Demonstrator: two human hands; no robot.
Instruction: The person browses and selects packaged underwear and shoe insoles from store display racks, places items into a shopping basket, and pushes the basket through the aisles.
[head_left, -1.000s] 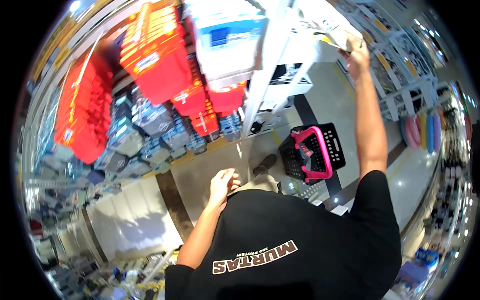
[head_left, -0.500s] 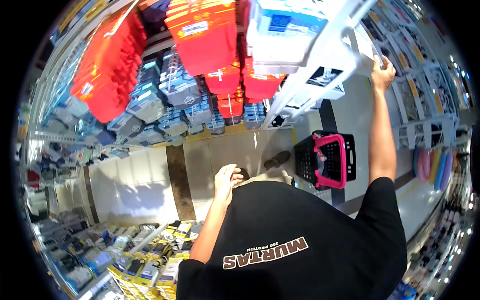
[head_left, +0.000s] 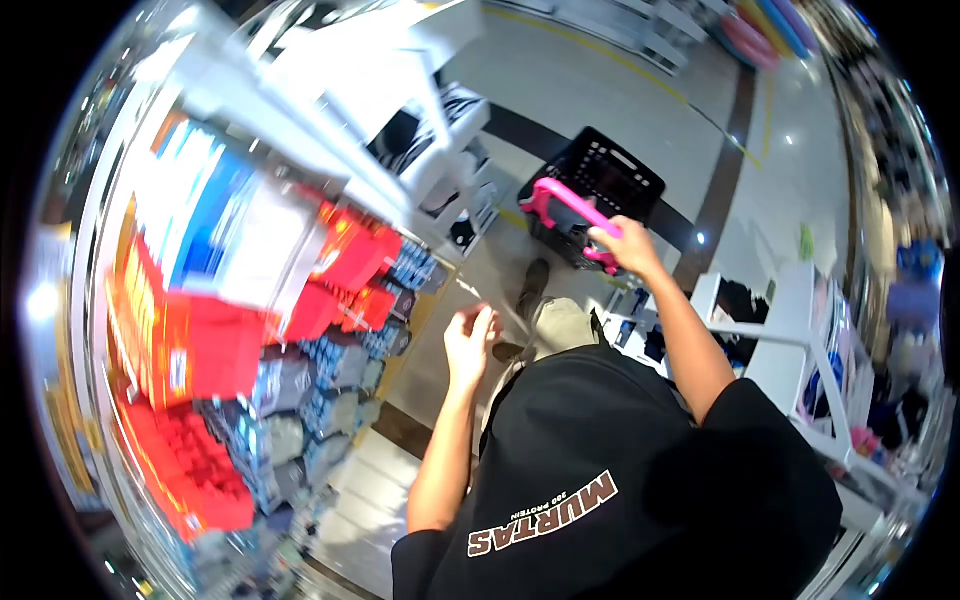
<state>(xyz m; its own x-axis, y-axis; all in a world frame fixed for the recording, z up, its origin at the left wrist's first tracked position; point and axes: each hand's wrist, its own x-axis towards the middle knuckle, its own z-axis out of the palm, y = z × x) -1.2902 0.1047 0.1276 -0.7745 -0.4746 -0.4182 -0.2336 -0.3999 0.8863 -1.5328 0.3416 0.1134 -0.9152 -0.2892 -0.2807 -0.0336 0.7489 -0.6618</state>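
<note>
My right hand point(head_left: 627, 246) is closed round the pink handle point(head_left: 575, 204) of a black plastic shopping basket point(head_left: 600, 172). The basket tilts on the floor, ahead and to the right of my feet. What lies inside it is hard to make out. In front of my body, my left hand point(head_left: 470, 343) hangs in the air with its fingers loosely bent and a little apart. Nothing shows in it. To its left are red packs point(head_left: 215, 345) and grey-blue packs point(head_left: 330, 365) hanging on the rack.
A white shelf frame point(head_left: 330, 150) rises at the upper left, beside the hanging packs. White shelving point(head_left: 770, 375) with dark goods stands close by my right arm. Colourful ring-shaped items point(head_left: 755, 35) are at the far top right. Tiled floor point(head_left: 620, 85) runs between the shelves.
My view has turned to the right, swinging the red packs to the left side. My right hand has left the white shelf edge at the upper right and taken hold of the basket handle.
</note>
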